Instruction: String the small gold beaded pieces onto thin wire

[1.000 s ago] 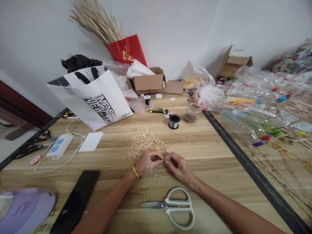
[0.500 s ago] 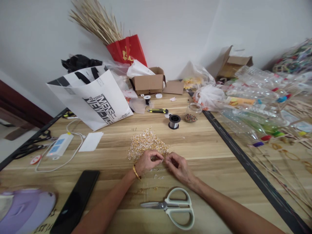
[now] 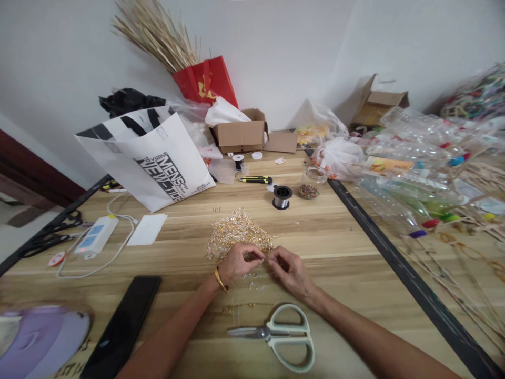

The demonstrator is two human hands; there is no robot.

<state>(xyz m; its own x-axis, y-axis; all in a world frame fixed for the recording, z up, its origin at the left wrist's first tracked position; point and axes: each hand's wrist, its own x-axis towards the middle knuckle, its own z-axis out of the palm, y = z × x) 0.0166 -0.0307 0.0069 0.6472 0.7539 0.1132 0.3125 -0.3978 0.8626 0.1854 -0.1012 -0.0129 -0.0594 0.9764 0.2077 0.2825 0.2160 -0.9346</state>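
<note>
My left hand (image 3: 240, 261), with a gold bracelet (image 3: 221, 279) at its wrist, is closed in a pinch just in front of a heap of gold and clear beads (image 3: 236, 231). Facing it, my right hand (image 3: 290, 269) pinches too, the fingertips of both nearly meeting. Whatever lies between the fingertips is too small to make out. Below the hands are a short fine chain (image 3: 256, 275), a few clear beads (image 3: 255, 286) and a gold chain (image 3: 248, 305). Scissors (image 3: 276, 332) with pale handles lie nearest me, blades pointing left.
A phone (image 3: 122, 326), a purple cap (image 3: 51, 337) and a power strip (image 3: 97, 237) are on the left. Behind the beads stand a wire spool (image 3: 281, 198), a glass jar (image 3: 311, 184), a box cutter (image 3: 255, 180) and a white paper bag (image 3: 158, 163). Plastic bottles (image 3: 394, 200) crowd the right.
</note>
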